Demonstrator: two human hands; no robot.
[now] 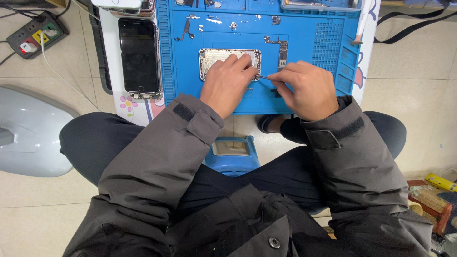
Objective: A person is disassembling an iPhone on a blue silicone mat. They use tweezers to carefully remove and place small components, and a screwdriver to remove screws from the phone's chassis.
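Note:
An opened silver phone housing (215,57) lies on a blue repair mat (304,38). My left hand (227,82) rests on the housing's near right part, fingers pressing it down. My right hand (307,88) pinches a thin metal tool (264,77) whose tip points left at the housing's right edge. A small circuit board (282,50) lies just right of the housing. Tiny screws and metal parts (212,20) are scattered at the mat's far side.
A black phone screen (139,54) lies left of the mat on a white low table (135,112). A power strip (34,34) sits on the floor at far left, a white plastic shell (28,128) beside my left knee, a blue stool (232,154) between my legs.

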